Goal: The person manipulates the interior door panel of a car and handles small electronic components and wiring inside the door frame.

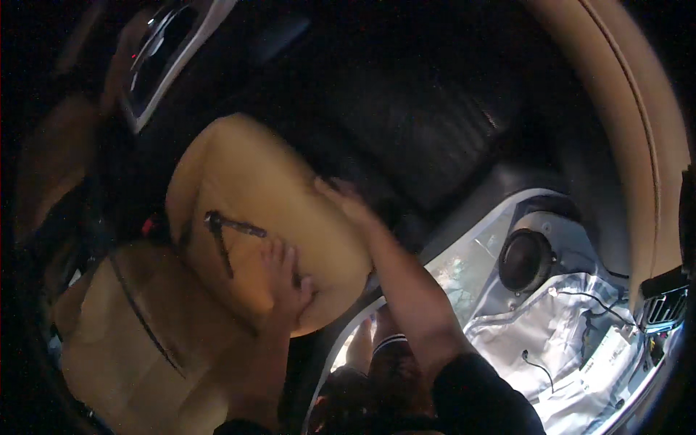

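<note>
Rest the left hand on the tan car seat cushion, fingers extended and grasping nothing, so the load spreads evenly. Brace the right hand at the upper-right edge; whether its fingers curl around that edge cannot be told. Apply steady pressure without tilting: the dark L-shaped hand tool on top, just beside the left fingers, could slide. The cushion lies beside a second tan seat section. Its cover appears smooth, rounded at the corners, and deeper orange near the left hand.
</note>
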Demonstrator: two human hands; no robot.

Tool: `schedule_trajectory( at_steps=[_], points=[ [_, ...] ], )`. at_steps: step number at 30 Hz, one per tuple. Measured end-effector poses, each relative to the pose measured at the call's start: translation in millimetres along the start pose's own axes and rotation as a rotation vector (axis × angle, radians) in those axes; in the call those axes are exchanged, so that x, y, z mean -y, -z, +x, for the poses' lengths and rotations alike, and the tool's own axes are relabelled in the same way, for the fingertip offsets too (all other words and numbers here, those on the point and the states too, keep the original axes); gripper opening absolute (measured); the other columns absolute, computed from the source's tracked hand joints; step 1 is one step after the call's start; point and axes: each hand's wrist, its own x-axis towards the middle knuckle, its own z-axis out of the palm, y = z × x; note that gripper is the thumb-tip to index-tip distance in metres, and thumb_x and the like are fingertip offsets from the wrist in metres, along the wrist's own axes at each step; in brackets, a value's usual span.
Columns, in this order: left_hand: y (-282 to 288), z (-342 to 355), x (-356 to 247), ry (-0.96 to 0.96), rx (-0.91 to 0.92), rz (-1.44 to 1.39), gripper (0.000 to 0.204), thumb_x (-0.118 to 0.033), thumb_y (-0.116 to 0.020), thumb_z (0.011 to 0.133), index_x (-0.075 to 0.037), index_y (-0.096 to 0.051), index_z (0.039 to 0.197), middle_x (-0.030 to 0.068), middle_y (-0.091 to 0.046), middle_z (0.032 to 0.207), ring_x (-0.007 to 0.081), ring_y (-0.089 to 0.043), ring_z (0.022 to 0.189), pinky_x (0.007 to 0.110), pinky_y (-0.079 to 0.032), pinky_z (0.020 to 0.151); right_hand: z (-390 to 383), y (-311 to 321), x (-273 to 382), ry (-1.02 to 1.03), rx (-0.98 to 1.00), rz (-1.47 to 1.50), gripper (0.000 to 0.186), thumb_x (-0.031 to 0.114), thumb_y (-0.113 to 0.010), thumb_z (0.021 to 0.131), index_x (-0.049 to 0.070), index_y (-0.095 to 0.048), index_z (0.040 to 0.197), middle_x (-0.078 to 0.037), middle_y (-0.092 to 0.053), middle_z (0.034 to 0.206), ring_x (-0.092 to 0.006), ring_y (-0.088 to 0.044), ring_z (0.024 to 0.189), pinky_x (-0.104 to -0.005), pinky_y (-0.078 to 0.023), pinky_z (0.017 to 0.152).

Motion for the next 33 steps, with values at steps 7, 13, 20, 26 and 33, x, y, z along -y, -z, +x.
schedule_trajectory(
  at_steps=[7, 13, 20, 26, 33],
  points=[
    [4.8, 19.3, -11.5, -0.011, -0.103, 0.055, 0.053, -0.027, -0.059, 0.086, -0.003, -0.055, 0.133, 0.0233, -0.049, 0.144, 0.0469, -0.044, 0.133, 0.06, -0.033, 0.112, -7.4, 31.4, -6.2, 0.04, 0.098, -0.051, 0.092, 0.072, -0.057, 0.089, 0.002, -0.046, 0.148, -0.023, -0.04, 0.156, -0.0389, -0.043, 0.14, -0.0494, -0.035, 0.115],
    [-10.0, 134.8, -52.5, -0.287, -0.102, -0.023, 0.022, -0.023, -0.059, 0.087, -0.005, -0.065, 0.098, 0.0129, -0.067, 0.114, 0.0375, -0.06, 0.112, 0.053, -0.043, 0.099, -47.8, 88.1, -98.1, 0.122, -0.671, -1.155, 0.065, 0.038, -0.057, 0.098, 0.001, -0.042, 0.149, -0.022, -0.03, 0.16, -0.0414, -0.031, 0.145, -0.0458, -0.028, 0.119],
    [-30.1, 136.3, -41.3, -0.35, -0.106, -0.096, 0.022, -0.022, -0.053, 0.085, -0.007, -0.065, 0.096, 0.01, -0.068, 0.111, 0.0339, -0.06, 0.112, 0.05, -0.041, 0.098, -29.4, 104.5, -122.6, 0.239, -0.721, -1.028, 0.057, 0.023, -0.059, 0.096, 0.0, -0.044, 0.146, -0.022, -0.043, 0.152, -0.0399, -0.04, 0.141, -0.0452, -0.036, 0.116],
    [-33.0, 132.8, -37.5, -0.355, -0.096, -0.026, 0.021, -0.021, -0.054, 0.084, -0.007, -0.065, 0.094, 0.0105, -0.068, 0.112, 0.0334, -0.06, 0.112, 0.049, -0.04, 0.098, -27.6, 150.7, -133.0, 0.381, -0.716, -0.926, 0.028, 0.018, -0.058, 0.095, 0.005, -0.07, 0.117, -0.019, -0.069, 0.106, -0.0419, -0.067, 0.097, -0.0494, -0.055, 0.088],
    [-31.1, 134.9, -37.1, -0.359, -0.168, -0.012, 0.023, -0.02, -0.056, 0.079, -0.007, -0.067, 0.096, 0.0102, -0.068, 0.113, 0.0317, -0.061, 0.113, 0.047, -0.04, 0.098, -30.5, 140.7, -126.8, 0.38, -0.879, -0.507, 0.02, 0.007, -0.07, 0.087, 0.003, -0.072, 0.107, -0.016, -0.074, 0.095, -0.0282, -0.074, 0.09, -0.038, -0.056, 0.08]
  ],
)
